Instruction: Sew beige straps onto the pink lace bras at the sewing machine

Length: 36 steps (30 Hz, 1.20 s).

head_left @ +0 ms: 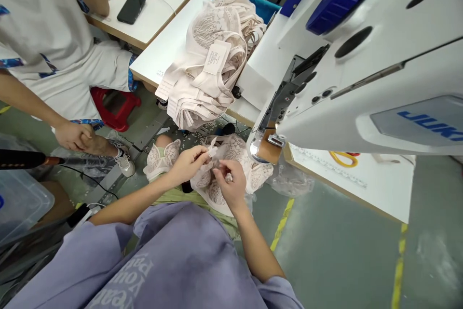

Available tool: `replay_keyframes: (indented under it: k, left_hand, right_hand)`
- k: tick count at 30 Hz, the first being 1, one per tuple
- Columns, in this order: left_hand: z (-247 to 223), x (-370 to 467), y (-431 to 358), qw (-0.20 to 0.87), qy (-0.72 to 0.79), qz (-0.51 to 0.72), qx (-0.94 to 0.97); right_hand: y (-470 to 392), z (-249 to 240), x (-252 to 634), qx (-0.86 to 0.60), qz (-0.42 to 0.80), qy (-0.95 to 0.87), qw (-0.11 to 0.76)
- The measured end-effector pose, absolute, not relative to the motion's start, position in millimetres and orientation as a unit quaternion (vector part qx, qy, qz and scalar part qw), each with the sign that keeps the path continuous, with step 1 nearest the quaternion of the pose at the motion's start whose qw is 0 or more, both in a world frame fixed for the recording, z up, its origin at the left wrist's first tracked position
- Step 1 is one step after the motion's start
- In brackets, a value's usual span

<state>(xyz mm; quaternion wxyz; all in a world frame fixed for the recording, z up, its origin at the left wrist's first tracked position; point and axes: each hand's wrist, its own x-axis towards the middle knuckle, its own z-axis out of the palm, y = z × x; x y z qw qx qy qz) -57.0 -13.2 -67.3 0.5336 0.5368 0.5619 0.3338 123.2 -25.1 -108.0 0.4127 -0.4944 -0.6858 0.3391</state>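
Beige lace bras (213, 188) lie across my lap. Above them my left hand (191, 163) is closed, its thumb and finger pinching a pale strip (213, 149). Just to its right my right hand (231, 182) has curled fingers, with a small whitish bit showing at them; what exactly it grips is too small to name. Both hands are close together but apart. A separate lace cup (162, 157) with a greenish centre rests left of my left hand.
A heap of beige bras (213, 68) with tags covers the white table (152, 63) ahead. At right, a white sewing machine (347, 87) overhangs the table corner. A seated person (54, 48) is at left, near a phone (131, 9) and a red stool (117, 106).
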Motion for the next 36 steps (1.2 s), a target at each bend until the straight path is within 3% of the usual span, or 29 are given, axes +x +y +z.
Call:
replay_keyframes:
  k: [5,12,18,21,26,31,33,36]
  left_hand:
    - [-51,-53,-17,0.542,0.535,0.326,0.561]
    - [-54,-39,-10,0.51,0.56,0.265,0.596]
    - [-60,-34,0,0.432,0.608,0.239,0.622]
    - [-64,-38,0,0.424,0.594,0.21,0.651]
    - [-62,-35,-10,0.483,0.563,0.215,0.635]
    - [-52,-33,-13,0.554,0.531,0.22,0.602]
    - [-50,-34,-13,0.57,0.529,0.232,0.585]
    - [-51,-33,-11,0.609,0.525,0.249,0.539]
  right_hand:
    - [-15,-89,126,-0.504,0.337,-0.688,0.399]
    - [-24,-102,121,-0.503,0.285,-0.688,0.438]
    - [4,-93,202,-0.532,0.19,-0.796,0.217]
    - [54,-70,293,-0.669,0.103,-0.711,0.192]
    - [130,-49,397,-0.74,0.102,-0.658,0.091]
    - [110,-62,415,-0.707,0.103,-0.7,-0.001]
    - [74,-69,410,-0.701,0.09,-0.707,0.007]
    - [6,-72,381,-0.735,0.145,-0.654,0.109]
